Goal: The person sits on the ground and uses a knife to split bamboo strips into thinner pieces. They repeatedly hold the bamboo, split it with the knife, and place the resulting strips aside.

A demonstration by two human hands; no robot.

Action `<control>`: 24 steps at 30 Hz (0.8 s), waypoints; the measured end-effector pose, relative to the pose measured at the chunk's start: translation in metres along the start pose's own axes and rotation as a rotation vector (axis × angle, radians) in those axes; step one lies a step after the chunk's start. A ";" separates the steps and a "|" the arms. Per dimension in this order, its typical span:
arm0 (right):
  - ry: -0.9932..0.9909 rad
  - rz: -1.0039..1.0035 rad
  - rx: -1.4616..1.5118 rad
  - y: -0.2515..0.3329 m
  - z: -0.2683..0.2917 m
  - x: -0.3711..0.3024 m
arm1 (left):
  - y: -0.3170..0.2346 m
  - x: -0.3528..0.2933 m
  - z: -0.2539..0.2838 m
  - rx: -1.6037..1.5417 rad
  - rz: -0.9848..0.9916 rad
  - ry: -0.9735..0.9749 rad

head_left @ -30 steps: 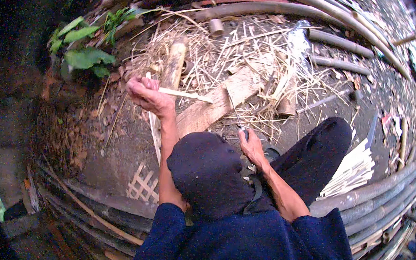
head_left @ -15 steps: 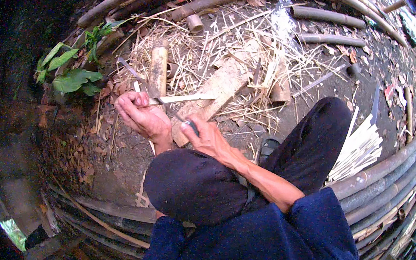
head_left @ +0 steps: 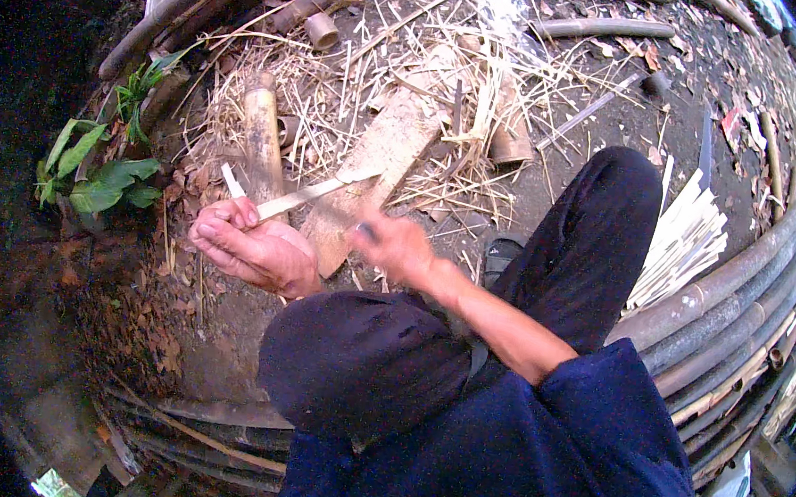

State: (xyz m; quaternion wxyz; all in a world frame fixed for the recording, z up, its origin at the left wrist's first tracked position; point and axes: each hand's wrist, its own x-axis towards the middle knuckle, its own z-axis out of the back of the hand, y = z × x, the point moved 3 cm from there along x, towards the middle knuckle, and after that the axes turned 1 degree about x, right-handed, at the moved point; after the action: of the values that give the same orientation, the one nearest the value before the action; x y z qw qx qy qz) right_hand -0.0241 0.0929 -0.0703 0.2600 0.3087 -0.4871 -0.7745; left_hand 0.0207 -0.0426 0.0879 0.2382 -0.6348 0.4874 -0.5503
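Note:
My left hand (head_left: 254, 245), palm turned up, pinches a flat pale bamboo strip (head_left: 300, 200). One end of the strip points right over a worn wooden board (head_left: 396, 139) lying on the ground; a short piece sticks out past the fingers. My right hand (head_left: 396, 248) is closed round the dark handle of a knife (head_left: 367, 234). Motion smears the knife's blade, which points left toward the strip; I cannot tell whether they touch. My knee, in dark trousers (head_left: 359, 363), is just below both hands.
A bamboo section (head_left: 262, 133) stands among heaped shavings (head_left: 327, 81) beyond my left hand. Pale split strips (head_left: 681, 240) lie bundled at the right, near a long blade (head_left: 706, 143). Bamboo poles (head_left: 723, 315) curve along the right side. A green leafy plant (head_left: 106, 180) grows at left.
The knife blade has moved from beside my left fingers to the right along the strip, and my right hand is now blurred. The whole view has shifted a little.

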 end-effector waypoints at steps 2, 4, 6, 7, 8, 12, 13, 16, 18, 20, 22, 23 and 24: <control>-0.002 -0.064 -0.110 -0.015 -0.006 0.007 | -0.012 0.004 -0.004 0.090 -0.091 0.019; 0.035 -0.182 0.140 -0.015 -0.010 0.006 | 0.010 0.017 0.010 0.024 -0.020 -0.003; 0.087 -0.218 0.239 0.011 -0.008 0.003 | 0.000 0.018 0.006 0.030 -0.019 -0.010; -0.045 -0.015 0.216 0.024 -0.019 -0.001 | -0.009 0.014 0.001 0.031 -0.044 -0.013; 0.049 0.040 0.180 0.052 -0.013 -0.011 | -0.012 0.008 0.008 0.053 -0.061 -0.029; 0.034 -0.148 -0.015 -0.023 -0.004 0.009 | -0.016 0.008 0.008 0.056 -0.093 0.019; 0.016 -0.133 0.011 -0.024 -0.009 0.016 | -0.016 0.010 0.008 0.066 -0.100 0.018; 0.002 -0.198 0.122 -0.015 -0.011 0.009 | 0.006 0.021 0.014 0.064 -0.065 -0.024; -0.012 -0.070 0.201 0.021 -0.023 -0.007 | -0.010 0.019 0.020 0.090 -0.083 -0.023; -0.132 0.078 0.060 0.005 -0.013 -0.005 | 0.006 -0.003 -0.002 0.017 -0.096 0.057; -0.030 0.158 -0.161 0.002 -0.021 0.003 | -0.012 -0.004 0.012 0.073 -0.140 0.083; 0.130 -0.225 -0.058 -0.027 -0.003 0.019 | -0.013 -0.001 0.015 0.072 -0.144 0.088; 0.015 -0.193 -0.062 -0.089 0.002 0.032 | -0.017 0.002 0.001 0.035 -0.150 0.105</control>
State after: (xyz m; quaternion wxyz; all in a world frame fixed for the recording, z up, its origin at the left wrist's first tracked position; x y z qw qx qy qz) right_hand -0.0558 0.1064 -0.1580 0.1974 0.3518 -0.4291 -0.8082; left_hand 0.0276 -0.0374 0.1021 0.1813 -0.6356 0.4406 -0.6074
